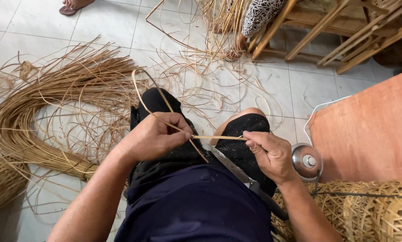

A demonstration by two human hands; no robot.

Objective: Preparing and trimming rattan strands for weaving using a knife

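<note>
Between the two hands, low over the person's lap, runs a thin rattan strip (219, 137), stretched nearly level. The left hand (154, 134) has its fingers curled and pinches the strip at the thumb and forefinger; from that pinch the strip loops up and away over the knee, and a short tail slants down toward the lap. The right hand (270, 152) pinches the other end with thumb and fingers closed on it, and a long knife (230, 163) lies just under this hand, its blade pointing toward the left hand and its handle back along the right forearm. Whether the right hand also grips the knife I cannot tell.

To do this well, I judge that the strip should stay taut and flat between the pinches, fingertips kept off the blade's edge, and the pull kept even so the cane does not split or kink.

Left of the left hand lies a big curved bundle of rattan (35, 130) on the tiled floor (272, 89). Beside the right forearm sits a woven basket (371, 210), with a small round metal fan (306, 161) touching its far side and an orange board (371, 130) beyond.

No packages, labels or signs are in view.
</note>
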